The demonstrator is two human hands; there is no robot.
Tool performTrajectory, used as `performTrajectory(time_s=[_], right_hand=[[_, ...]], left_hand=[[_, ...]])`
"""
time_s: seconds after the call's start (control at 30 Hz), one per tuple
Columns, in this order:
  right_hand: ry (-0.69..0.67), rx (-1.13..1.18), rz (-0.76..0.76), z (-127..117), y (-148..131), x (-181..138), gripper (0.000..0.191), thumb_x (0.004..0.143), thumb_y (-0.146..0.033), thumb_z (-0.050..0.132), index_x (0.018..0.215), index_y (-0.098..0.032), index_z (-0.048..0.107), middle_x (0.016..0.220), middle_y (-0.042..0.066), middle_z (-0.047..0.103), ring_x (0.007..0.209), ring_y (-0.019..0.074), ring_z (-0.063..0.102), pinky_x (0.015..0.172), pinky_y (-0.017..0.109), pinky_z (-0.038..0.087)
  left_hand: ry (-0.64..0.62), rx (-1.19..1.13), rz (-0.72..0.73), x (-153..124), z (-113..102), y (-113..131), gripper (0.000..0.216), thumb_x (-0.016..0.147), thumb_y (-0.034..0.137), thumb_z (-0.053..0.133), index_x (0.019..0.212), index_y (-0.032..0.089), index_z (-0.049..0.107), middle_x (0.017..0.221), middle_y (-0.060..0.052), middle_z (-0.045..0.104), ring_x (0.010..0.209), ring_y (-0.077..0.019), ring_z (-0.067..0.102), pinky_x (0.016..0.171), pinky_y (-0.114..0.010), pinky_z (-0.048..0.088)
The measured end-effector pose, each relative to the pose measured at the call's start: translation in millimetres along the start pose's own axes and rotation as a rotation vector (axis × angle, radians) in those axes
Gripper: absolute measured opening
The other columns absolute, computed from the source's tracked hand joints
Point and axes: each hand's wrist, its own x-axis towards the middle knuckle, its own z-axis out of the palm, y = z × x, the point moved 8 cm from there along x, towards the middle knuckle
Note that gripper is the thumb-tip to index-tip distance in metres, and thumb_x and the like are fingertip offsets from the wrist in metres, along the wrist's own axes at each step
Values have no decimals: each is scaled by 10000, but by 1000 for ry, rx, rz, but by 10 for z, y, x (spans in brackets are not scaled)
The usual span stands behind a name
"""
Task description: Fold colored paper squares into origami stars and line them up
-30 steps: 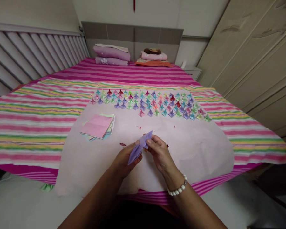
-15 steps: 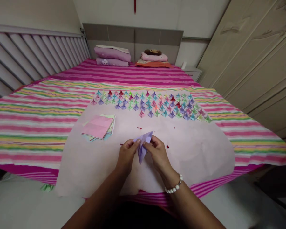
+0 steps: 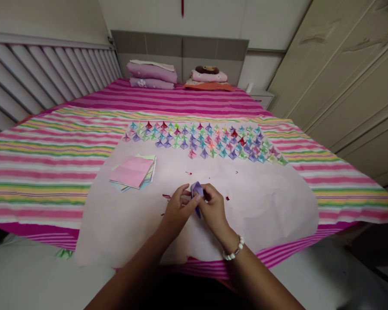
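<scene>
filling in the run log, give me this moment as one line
left hand: pinching purple paper piece | right hand: pinching same piece | paper stack: left of hands | folded pieces: rows beyond hands

Striped bed [image 3: 51,163] — pale wardrobe [image 3: 342,77] beside it

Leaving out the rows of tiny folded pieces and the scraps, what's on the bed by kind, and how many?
Purple folded paper, held: 1
Stack of paper squares: 1
Pale sheet: 1
Bedding piles: 2
Total: 5
</scene>
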Motion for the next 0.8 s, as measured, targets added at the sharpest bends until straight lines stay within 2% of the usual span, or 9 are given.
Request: performTrajectory(time_s=[0.1,0.27,0.43,0.57,0.7,0.8], right_hand=[[-18,-65,-62,5,-76,-10,135,760,-136,576,786,-218,679,745,10,592,673,156,536,603,277,415],[-20,-107,-85,-17,-101,-25,177,781,-131,572,827,-235,707,777,25,613,685,168,552,621,300,433],[-27,-116,-106,-12,-127,-38,228,778,-105,541,836,-235,719,807,38,624,737,183,573,644,309,443],[-44,-84,-109,16,-133,-36,281,735,-70,521,841,-229,727,809,39,632,742,181,586,635,301,438],[-7,-15,-34,-38,-18,-6,294,671,-67,520,788,-230,734,786,28,638,682,164,563,587,280,413],[12,95,112,-87,145,15,195,671,-128,582,755,-229,727,727,8,638,598,145,517,553,271,396]], left_hand=[[-4,11,-20,13,-23,-19,500,654,324,748,1102,146,612,987,-65,623,614,-110,574,584,-246,474],[63,-36,-3,52,-151,-14,337,605,147,730,938,173,687,814,-25,653,589,-123,540,593,-242,436],[151,111,106,46,-240,96,375,573,38,663,912,192,717,857,-36,658,650,-152,541,665,-266,422],[70,98,99,69,-190,59,365,598,56,646,930,190,722,926,-59,690,777,-190,593,717,-279,438],[14,87,62,79,-180,44,361,615,43,596,911,194,735,882,-40,717,650,-149,573,638,-260,434],[-22,7,-11,79,-170,42,286,630,87,618,871,181,741,776,-27,720,605,-141,573,590,-247,430]])
